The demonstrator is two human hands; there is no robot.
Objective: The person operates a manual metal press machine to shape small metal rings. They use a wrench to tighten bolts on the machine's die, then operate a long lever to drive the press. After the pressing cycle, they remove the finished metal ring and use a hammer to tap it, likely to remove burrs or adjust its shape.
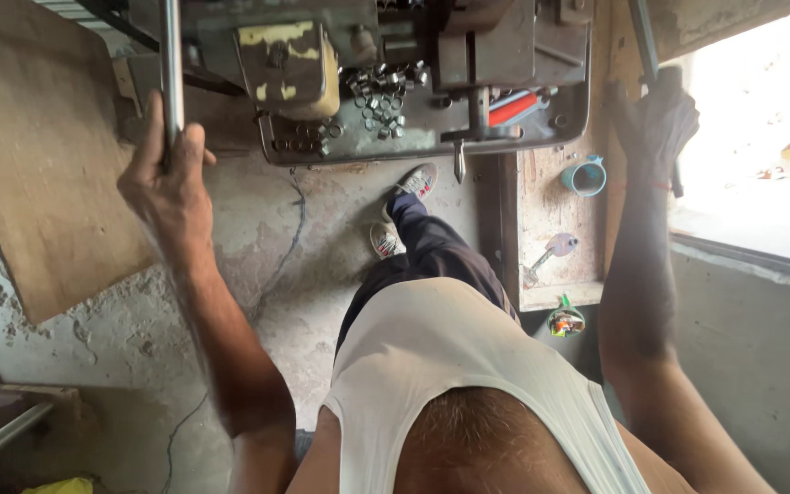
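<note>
My left hand (171, 178) is raised and closed around a shiny upright metal rod (172, 64) at the left of a grey machine (413, 137). On the right, my right hand (656, 119) looks dark in shadow and grips a dark slanted bar (642, 37) beside a wooden post. Between my arms I see my white vest, dark trousers and a shoe (418, 181) on the concrete floor. The machine's tray holds several small metal rings (381, 101) next to a worn yellow-painted block (290, 64).
A wooden board (29, 155) leans at the left. On a wooden shelf (550, 220) stand a teal cup (585, 176) and a small metal tool (546, 256). A bright window (752, 137) is at the right, and a metal pipe (11, 430) lies at the lower left.
</note>
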